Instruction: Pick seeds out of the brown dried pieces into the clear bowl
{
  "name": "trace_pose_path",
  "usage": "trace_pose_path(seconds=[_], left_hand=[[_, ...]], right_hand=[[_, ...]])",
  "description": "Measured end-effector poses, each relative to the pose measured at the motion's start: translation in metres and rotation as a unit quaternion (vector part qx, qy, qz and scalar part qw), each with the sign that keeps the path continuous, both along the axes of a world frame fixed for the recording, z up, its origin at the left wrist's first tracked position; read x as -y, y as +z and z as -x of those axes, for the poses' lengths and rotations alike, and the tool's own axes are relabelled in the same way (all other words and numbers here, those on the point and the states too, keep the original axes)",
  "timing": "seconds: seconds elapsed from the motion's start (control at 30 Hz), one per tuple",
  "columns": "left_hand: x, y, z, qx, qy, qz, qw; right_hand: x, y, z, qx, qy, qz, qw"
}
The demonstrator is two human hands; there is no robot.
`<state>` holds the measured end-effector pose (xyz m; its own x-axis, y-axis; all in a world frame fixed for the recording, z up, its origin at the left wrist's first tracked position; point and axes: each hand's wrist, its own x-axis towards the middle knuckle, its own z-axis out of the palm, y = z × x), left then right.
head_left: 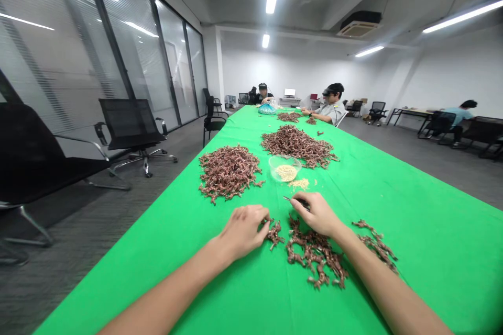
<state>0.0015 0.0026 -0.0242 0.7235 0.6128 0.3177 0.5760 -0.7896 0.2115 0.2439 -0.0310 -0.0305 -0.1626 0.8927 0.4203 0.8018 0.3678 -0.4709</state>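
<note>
My left hand (247, 231) is closed by finger and thumb on a small brown figure (275, 234), low over the green cloth. To its right, my right hand (315, 213) is closed around a thin dark tool (301, 202), whose tip points left. Below the right hand lies a loose group of brown figures (314, 251); the hand hides its upper part. More figures (377, 246) lie beyond my right forearm. A clear bowl (272, 167) with pale yellow bits stands ahead of the hands, and some bits (299, 183) are spilled beside it.
Two large heaps of brown figures (229, 171) (296, 145) lie farther up the green table (361, 183). At the far end are a blue bag (267, 109) and two seated people. Black chairs (131, 125) stand along the left; another person sits at the far right.
</note>
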Motion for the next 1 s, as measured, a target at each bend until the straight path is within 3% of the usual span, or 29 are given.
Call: trace_pose_path(seconds=[0.77,1.0], left_hand=[[0.0043,-0.0026,-0.0019,-0.010,-0.011,0.006,1.000],[0.0068,0.0028,-0.0021,-0.017,-0.024,0.011,1.000]], right_hand=[[-0.0012,-0.0012,-0.0007,0.020,-0.014,0.003,1.000],[-0.0023,-0.0017,-0.0025,0.021,-0.020,-0.004,1.000]])
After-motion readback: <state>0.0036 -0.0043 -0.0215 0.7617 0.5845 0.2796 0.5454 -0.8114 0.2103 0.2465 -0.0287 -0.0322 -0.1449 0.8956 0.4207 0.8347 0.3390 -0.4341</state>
